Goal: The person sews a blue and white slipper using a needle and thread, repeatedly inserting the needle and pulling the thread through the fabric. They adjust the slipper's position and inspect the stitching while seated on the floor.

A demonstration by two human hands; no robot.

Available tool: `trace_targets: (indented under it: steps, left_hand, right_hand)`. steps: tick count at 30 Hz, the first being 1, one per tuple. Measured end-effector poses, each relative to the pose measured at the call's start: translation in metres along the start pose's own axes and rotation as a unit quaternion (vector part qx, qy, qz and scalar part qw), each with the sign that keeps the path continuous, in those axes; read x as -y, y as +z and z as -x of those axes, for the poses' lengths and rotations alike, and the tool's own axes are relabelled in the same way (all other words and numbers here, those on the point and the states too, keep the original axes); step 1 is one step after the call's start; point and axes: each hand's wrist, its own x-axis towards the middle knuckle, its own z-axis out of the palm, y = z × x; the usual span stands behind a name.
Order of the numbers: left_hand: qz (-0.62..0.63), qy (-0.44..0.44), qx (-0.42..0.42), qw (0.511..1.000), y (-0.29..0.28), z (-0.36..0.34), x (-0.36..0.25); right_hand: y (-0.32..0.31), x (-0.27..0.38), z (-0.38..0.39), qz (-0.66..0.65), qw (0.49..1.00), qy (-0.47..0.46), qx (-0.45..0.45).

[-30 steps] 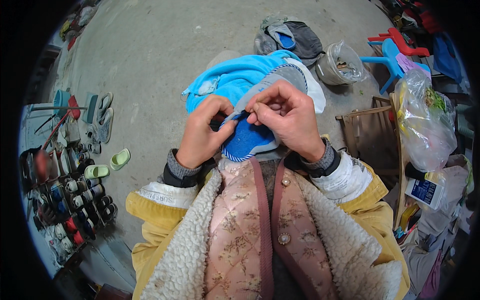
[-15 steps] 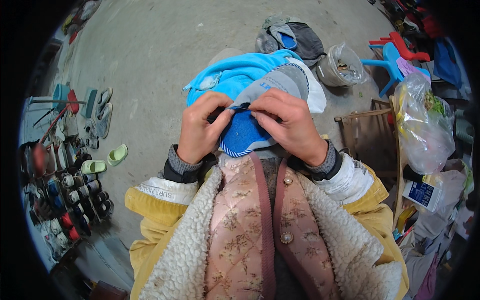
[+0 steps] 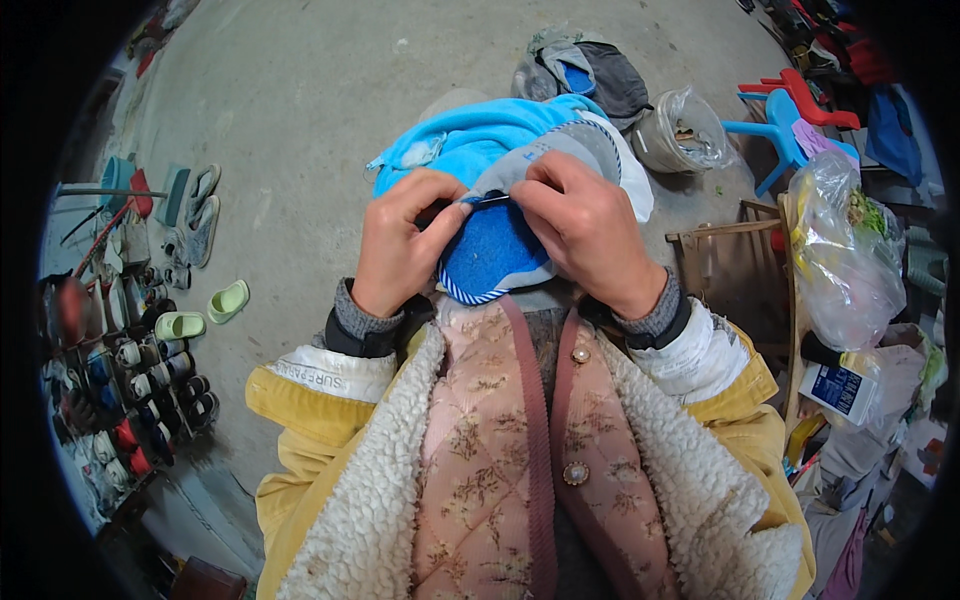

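Observation:
A slipper (image 3: 495, 250) with a grey upper, bright blue lining and striped blue-and-white edging lies over my lap, its blue opening toward me. My left hand (image 3: 405, 235) pinches the upper's edge at the left of the opening, thumb and forefinger together. From the right, my right hand (image 3: 580, 225) grips a thin, shiny needle (image 3: 492, 200) between thumb and forefinger, its shaft running along that edge toward my left fingertips. Any thread is too fine to make out. Beneath the slipper a light blue cloth (image 3: 460, 135) and a white one spread across my knees.
Beyond my knees on the concrete floor sit a dark bag (image 3: 615, 85) with another grey-and-blue slipper (image 3: 577, 78) on it, and a lined bucket (image 3: 680, 130). A blue stool (image 3: 785, 140) and a wooden stand with a plastic bag (image 3: 845, 260) are at right. Shoes fill a rack (image 3: 150, 385) at left.
My right hand has drawn slightly right and down, and more of the needle now shows between my hands. The slipper's upper has tilted a little; my left hand still pinches the edge.

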Motion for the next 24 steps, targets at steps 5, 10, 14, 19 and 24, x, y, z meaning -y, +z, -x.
trace_targets:
  steps: [5,10,14,19,24]
  left_hand:
    - [0.011,0.0,0.007,1.0,-0.0011,-0.0011,0.0019]
    - [0.024,-0.022,0.014,0.999,-0.002,-0.0008,0.0029]
    - [0.048,-0.051,0.016,0.997,-0.0025,-0.0005,0.0043]
    - [0.075,-0.079,0.022,0.994,-0.0035,-0.0015,0.0059]
    - [0.084,-0.077,0.012,0.993,-0.0022,-0.0011,0.005]
  right_hand:
    - [0.0004,-0.0015,-0.0025,0.018,1.0,-0.012,0.002]
    - [-0.0016,-0.001,-0.0014,0.019,1.0,-0.003,0.025]
    - [-0.0025,-0.0003,-0.0012,0.03,0.999,-0.001,0.034]
    - [-0.0009,-0.0013,-0.0016,0.027,0.999,-0.007,0.024]
    - [0.0062,-0.0031,-0.0015,-0.018,1.0,0.012,-0.002]
